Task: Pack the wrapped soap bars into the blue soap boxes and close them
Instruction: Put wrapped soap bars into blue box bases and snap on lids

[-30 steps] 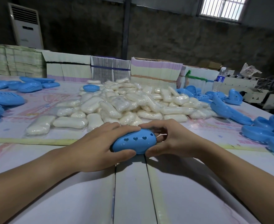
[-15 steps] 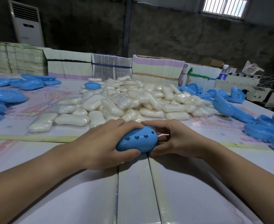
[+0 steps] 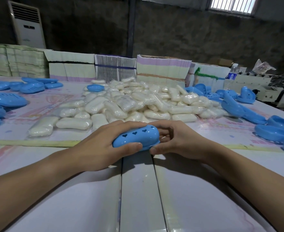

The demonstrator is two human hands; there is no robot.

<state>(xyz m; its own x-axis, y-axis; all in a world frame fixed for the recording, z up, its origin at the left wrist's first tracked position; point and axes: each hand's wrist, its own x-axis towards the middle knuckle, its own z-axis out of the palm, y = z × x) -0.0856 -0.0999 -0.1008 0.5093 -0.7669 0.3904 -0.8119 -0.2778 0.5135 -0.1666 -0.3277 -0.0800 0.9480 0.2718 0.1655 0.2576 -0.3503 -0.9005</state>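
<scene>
Got the blue soap box (image 3: 135, 137) squeezed between both hands just off the bench (image 3: 138, 190). My left hand (image 3: 101, 146) wraps its left end, thumb pinching the front edge, so it can't slip while my right hand (image 3: 176, 141) curls round the other end, probably snapping it closed. Glossy shell, three heart cutouts on top. The soap pile (image 3: 129, 104) sits just past my fingers.

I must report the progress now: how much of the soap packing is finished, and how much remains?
Done: several shut blue boxes lie at far left; whether they hold soap cannot be seen. In hand: the left hand and right hand grip one heart-holed soap box, apparently pressing it shut. Left: a big pile of wrapped soap bars and many open boxes at right, so most remains.
</scene>
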